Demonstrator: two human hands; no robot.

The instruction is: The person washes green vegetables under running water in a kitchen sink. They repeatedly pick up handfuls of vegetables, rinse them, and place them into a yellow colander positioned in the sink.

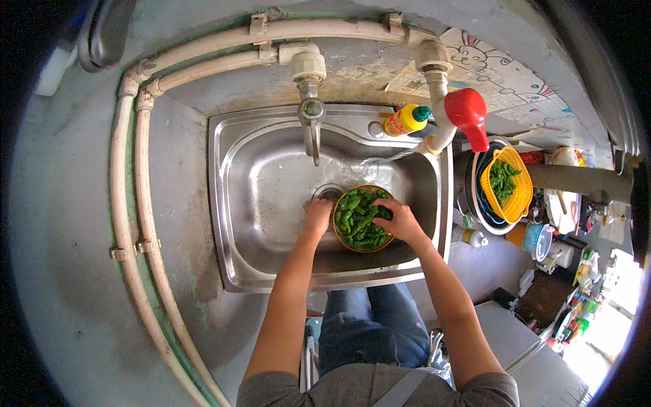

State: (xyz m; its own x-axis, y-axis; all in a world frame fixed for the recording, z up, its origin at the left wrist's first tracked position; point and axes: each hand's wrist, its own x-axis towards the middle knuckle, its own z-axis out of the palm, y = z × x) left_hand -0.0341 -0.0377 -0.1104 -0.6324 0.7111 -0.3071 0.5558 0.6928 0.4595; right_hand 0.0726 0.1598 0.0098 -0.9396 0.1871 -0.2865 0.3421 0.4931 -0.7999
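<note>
A round bowl (337, 235) full of green peppers (361, 219) stands in the right half of the stainless steel sink (264, 239). My right hand (401, 220) reaches over its right rim, thumb and forefinger spread apart against the peppers. Just left of the bowl, near the drain (329, 191), is my left hand (319, 215). Its fingers point down and are mostly hidden, so I cannot tell whether they hold anything. Water runs from the white plastic tap (433, 144) with a red lever (466, 114) into the sink behind the bowl.
A metal faucet (312, 117) overhangs the sink's middle. On the back rim stands a yellow bottle (405, 121) with a green cap. To the right, a yellow plastic basket (520, 196) holding green peppers rests on stacked basins (478, 168). A white bottle (473, 237) lies nearby.
</note>
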